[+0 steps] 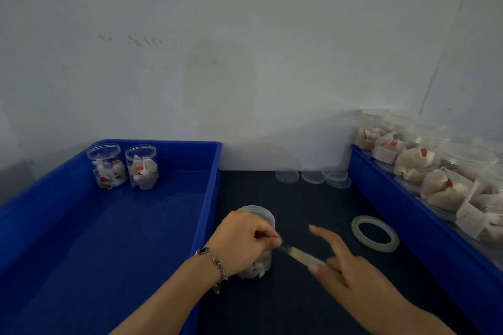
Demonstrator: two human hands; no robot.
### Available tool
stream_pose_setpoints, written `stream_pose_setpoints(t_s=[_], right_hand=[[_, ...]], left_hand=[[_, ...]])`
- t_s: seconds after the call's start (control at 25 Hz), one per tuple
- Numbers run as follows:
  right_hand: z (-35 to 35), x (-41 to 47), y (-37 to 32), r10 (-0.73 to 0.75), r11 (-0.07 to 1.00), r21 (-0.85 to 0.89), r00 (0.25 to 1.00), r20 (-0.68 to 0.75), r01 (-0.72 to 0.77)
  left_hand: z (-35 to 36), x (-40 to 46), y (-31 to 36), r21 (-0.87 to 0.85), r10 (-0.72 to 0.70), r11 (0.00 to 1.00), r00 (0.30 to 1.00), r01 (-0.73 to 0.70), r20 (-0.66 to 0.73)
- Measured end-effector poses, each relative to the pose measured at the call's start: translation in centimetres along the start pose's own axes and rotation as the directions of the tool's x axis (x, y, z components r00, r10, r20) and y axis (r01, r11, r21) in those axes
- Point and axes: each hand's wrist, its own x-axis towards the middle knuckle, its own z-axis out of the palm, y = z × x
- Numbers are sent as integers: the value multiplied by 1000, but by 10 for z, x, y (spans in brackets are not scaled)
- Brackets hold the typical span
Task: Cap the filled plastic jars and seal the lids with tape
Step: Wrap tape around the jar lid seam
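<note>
Blue bins (pixel 114 215) flank a dark work mat (pixel 299 294) where a capped jar (pixel 257 215) stands under the left hand (pixel 245 239). That hand's fingers pinch one end of a tape strip (pixel 304 254); the right hand (pixel 345 269) pinches the other, its remaining fingers splayed. The strip runs rightward from the jar, so the left hand is nearer the lid.

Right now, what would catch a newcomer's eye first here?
Two hands at the centre: the left hand holds a jar on the dark table and the right hand pulls a tape strip from it. A tape roll lies to the right. Blue trays flank them: the left tray holds two capped jars.
</note>
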Motion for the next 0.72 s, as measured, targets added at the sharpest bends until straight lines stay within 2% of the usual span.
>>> stream_pose_setpoints(t_s=[0.08, 0.16, 0.32, 0.44, 0.56, 0.72], right_hand=[[0, 5, 11, 39, 984, -174, 999, 14, -36], [-1, 13, 26, 108, 969, -224, 994, 0, -105], [0, 27, 50, 142, 981, -137, 989, 32, -137], [7, 33, 55, 100, 994, -56, 994, 35, -98], [14, 38, 55, 77, 986, -142, 995, -59, -85], [26, 47, 48, -2, 940, -335, 980, -200, -66]], left_hand=[[-3, 0, -2, -7, -15, 1000, 1000, 14, -27], [-6, 1, -2, 14, -18, 1000, 999, 19, -46], [-9, 3, -4, 70, -72, 995, 995, 77, -71], [-17, 0, -7, 156, -122, 980, 993, 120, 4], [-16, 0, -6, 303, -184, 940, 981, 157, 64], [-11, -3, -6, 336, -305, 906, 947, 257, 98]])
